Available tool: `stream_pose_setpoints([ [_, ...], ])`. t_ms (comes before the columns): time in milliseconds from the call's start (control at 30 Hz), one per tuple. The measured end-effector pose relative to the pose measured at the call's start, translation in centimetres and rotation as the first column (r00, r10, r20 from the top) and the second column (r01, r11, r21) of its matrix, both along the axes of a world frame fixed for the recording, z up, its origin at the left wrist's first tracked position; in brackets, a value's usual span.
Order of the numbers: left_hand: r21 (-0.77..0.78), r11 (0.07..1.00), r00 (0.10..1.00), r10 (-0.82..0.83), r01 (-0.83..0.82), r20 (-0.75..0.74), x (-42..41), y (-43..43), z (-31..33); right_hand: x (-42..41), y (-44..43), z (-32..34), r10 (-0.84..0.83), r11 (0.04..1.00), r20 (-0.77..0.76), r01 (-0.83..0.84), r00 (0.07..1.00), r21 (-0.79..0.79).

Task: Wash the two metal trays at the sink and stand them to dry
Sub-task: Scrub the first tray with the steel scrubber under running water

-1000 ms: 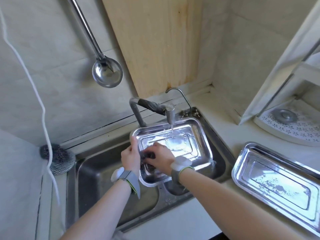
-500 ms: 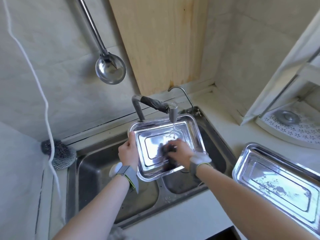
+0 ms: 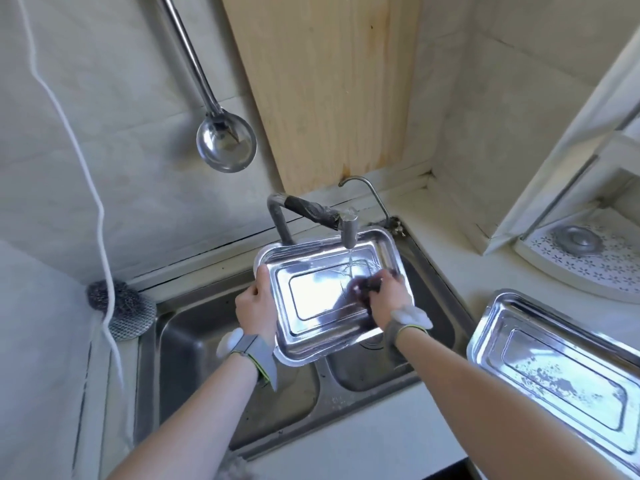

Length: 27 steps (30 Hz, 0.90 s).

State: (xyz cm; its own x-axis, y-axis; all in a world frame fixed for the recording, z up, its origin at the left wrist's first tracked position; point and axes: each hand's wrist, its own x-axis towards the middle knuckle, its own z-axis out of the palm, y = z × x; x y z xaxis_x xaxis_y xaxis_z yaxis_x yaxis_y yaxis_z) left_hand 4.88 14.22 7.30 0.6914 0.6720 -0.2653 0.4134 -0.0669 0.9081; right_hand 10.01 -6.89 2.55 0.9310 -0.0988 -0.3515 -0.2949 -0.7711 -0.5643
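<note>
Scouring ball (image 3: 121,308): on the counter corner, just left of the sink (image 3: 166,362).
Left hand (image 3: 256,306): fingers curled round the left rim of the first tray (image 3: 322,299), holding it up over the sink's two basins.
First tray: under the tap (image 3: 348,230); a thin stream of water falls into it.
Right hand (image 3: 389,301): inside that tray, gripping a dark scrub pad (image 3: 360,289) against its floor.
Second tray (image 3: 554,368): flat on the counter right of the sink, whitish smears inside.

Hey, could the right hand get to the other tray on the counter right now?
Probably yes: the counter tray lies open just right of the right hand, with nothing between them, but its grip is full with the dark scrubber.
</note>
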Motion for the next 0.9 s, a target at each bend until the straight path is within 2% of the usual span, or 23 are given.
stream_pose_setpoints([
  [67,0.008,1.000,1.000,0.000,-0.001,0.018,0.5,-0.9,0.7,-1.3,4.0,1.5,0.193,0.976,0.113,-0.203,0.975,0.078],
  [133,0.069,0.998,0.999,-0.011,0.009,0.035,0.9,-1.3,1.5,-4.1,7.8,3.5,0.467,0.837,0.222,-0.509,0.856,0.201],
  [200,0.083,0.996,0.999,-0.015,0.011,0.042,1.0,-1.0,1.5,-4.4,7.4,3.4,0.624,0.732,0.259,-0.667,0.737,0.134],
  [233,0.079,0.997,0.999,-0.013,0.010,0.035,0.8,-0.6,1.3,-3.3,5.7,2.3,0.628,0.746,0.233,-0.660,0.742,0.091],
  [267,0.068,0.998,1.000,-0.013,0.012,0.017,0.5,-0.3,1.0,-2.2,3.8,1.4,0.584,0.800,0.154,-0.597,0.797,0.058],
  [333,0.047,0.999,1.000,-0.010,0.011,-0.010,0.0,-0.2,0.5,-0.7,0.2,-0.1,0.290,0.955,-0.030,-0.292,0.956,-0.058],
  [367,0.044,0.999,1.000,-0.003,0.004,-0.007,-0.1,-0.5,0.6,-0.5,-0.2,-0.4,0.167,0.979,-0.053,-0.172,0.985,-0.108],
  [400,0.056,0.998,1.000,0.004,-0.004,0.002,0.0,-1.1,0.8,-0.7,0.7,-0.2,0.171,0.977,-0.034,-0.174,0.985,-0.120],
  [467,0.103,0.995,1.000,0.006,-0.007,0.006,0.4,-2.0,1.4,-2.6,4.5,1.0,0.378,0.925,0.043,-0.379,0.925,0.014],
  [533,0.168,0.986,1.000,-0.017,0.017,0.000,0.6,-1.8,1.9,-5.4,7.2,2.1,0.584,0.784,0.135,-0.600,0.800,0.161],
  [567,0.181,0.983,1.000,-0.026,0.025,0.004,0.6,-1.6,2.0,-5.3,6.8,1.8,0.614,0.751,0.150,-0.633,0.775,0.188],
  [633,0.167,0.986,1.000,-0.020,0.020,-0.001,0.3,-0.7,1.5,-3.4,3.4,0.2,0.543,0.819,0.103,-0.553,0.833,0.152],
  [733,0.144,0.989,0.999,-0.031,0.035,-0.029,-0.3,-0.6,1.2,-1.3,-2.0,-2.4,0.235,0.972,0.010,-0.235,0.972,-0.028],
  [833,0.181,0.981,0.998,-0.069,0.069,-0.005,-0.5,-2.0,1.8,1.0,-2.7,-2.9,0.046,0.997,0.070,-0.041,0.997,-0.070],
  [900,0.233,0.964,0.992,-0.130,0.128,-0.009,-0.9,-2.8,2.2,3.4,-2.6,-2.0,-0.115,0.993,0.055,0.116,0.992,-0.014],
])
